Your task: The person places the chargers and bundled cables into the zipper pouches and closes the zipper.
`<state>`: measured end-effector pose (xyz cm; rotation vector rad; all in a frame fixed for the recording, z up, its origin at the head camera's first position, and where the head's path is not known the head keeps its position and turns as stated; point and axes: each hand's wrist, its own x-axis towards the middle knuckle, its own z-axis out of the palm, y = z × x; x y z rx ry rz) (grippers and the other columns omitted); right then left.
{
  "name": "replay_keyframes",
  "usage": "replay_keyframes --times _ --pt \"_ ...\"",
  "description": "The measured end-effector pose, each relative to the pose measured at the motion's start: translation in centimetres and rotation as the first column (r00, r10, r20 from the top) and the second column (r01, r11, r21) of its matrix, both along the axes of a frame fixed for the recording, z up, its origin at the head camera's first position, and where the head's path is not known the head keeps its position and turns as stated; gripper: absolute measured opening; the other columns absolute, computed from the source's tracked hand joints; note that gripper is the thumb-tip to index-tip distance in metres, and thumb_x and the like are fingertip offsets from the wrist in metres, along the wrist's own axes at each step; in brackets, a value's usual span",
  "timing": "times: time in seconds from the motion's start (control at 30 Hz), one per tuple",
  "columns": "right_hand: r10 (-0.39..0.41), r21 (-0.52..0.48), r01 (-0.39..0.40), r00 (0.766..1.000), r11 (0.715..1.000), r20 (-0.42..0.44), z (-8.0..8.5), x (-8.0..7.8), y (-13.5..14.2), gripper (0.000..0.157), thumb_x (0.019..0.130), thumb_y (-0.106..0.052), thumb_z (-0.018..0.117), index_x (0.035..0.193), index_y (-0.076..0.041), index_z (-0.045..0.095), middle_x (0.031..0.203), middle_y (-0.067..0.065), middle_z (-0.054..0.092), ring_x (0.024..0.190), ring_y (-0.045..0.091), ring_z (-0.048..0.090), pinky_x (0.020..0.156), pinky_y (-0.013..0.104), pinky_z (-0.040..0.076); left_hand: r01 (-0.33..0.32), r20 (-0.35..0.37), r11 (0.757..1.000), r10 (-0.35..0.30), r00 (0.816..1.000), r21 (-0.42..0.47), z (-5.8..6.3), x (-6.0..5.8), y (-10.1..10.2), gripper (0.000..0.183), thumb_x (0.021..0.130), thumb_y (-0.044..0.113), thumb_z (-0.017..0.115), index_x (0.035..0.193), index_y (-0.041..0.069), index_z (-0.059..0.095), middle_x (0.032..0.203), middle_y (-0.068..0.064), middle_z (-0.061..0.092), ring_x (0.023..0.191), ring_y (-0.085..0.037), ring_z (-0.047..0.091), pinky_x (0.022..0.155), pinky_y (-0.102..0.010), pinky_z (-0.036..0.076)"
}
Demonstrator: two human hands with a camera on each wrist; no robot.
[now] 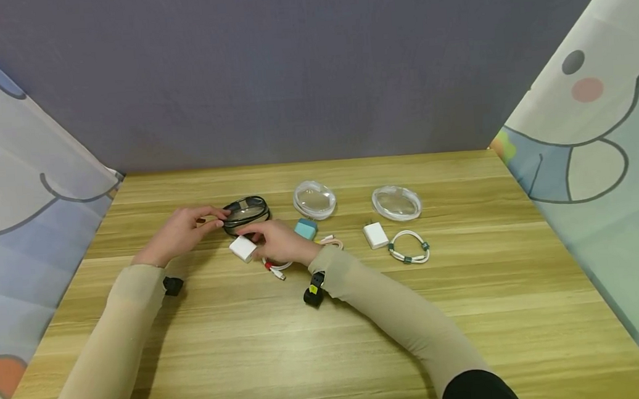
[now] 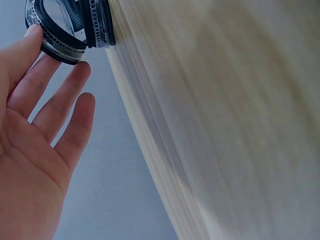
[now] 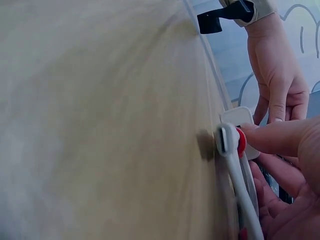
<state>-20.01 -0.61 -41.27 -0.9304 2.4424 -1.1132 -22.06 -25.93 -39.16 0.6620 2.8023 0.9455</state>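
My left hand [image 1: 179, 231] pinches the left edge of a round clear case with black zipper trim [image 1: 246, 209]. In the left wrist view, the thumb lies on the rim of this case [image 2: 62, 37], which stands unzipped, while the other fingers extend loosely below. My right hand [image 1: 278, 241] holds a white charger [image 1: 242, 248] just in front of the case. Below that hand lies a white cable with a red tie [image 1: 276, 269], partly hidden by it. The right wrist view shows the cable's plug end [image 3: 227, 139] close in front of the charger [image 3: 239, 116].
Two clear round cases with white trim, one in the middle [image 1: 314, 200] and one at right [image 1: 397, 203], lie farther back. A blue charger [image 1: 306, 229] and a pinkish cable [image 1: 332, 242] sit beside my right wrist. Farther right are another white charger [image 1: 376, 235] and a coiled white cable [image 1: 410, 260].
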Motion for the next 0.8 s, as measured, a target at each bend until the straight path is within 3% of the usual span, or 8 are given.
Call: replay_keyframes --times 0.23,0.5,0.8 --pt "-0.02 0.025 0.021 0.999 0.999 -0.037 0.02 0.27 -0.2 0.052 0.085 -0.012 0.081 0.134 -0.015 0.064 0.13 0.002 0.064 0.11 0.01 0.06 0.089 0.017 0.046 0.001 0.0 1.0 -0.001 1.0 0.018 0.03 0.18 -0.21 0.024 0.101 0.024 0.06 0.12 0.013 0.071 0.128 -0.01 0.065 0.116 -0.033 0.06 0.091 -0.055 0.049" --pt "0.0 0.001 0.0 0.999 1.0 -0.045 -0.03 0.5 -0.02 0.046 0.083 -0.014 0.083 0.127 -0.013 0.068 0.129 -0.001 0.064 0.111 0.009 0.059 0.089 0.015 0.045 -0.01 -0.002 1.0 0.01 1.0 0.011 0.14 0.32 -0.37 0.024 0.102 0.024 0.06 0.12 0.013 0.071 0.129 -0.01 0.065 0.117 -0.033 0.059 0.092 -0.055 0.048" --pt "-0.047 -0.135 0.047 0.999 0.99 0.004 0.17 0.86 0.51 0.038 0.085 -0.016 0.081 0.121 -0.01 0.07 0.119 0.003 0.057 0.102 0.011 0.062 0.084 0.015 0.049 -0.029 0.001 1.0 0.029 1.0 0.0 0.45 0.5 -0.48 0.022 0.101 0.02 0.061 0.119 0.013 0.072 0.129 -0.011 0.065 0.116 -0.034 0.06 0.093 -0.056 0.048"
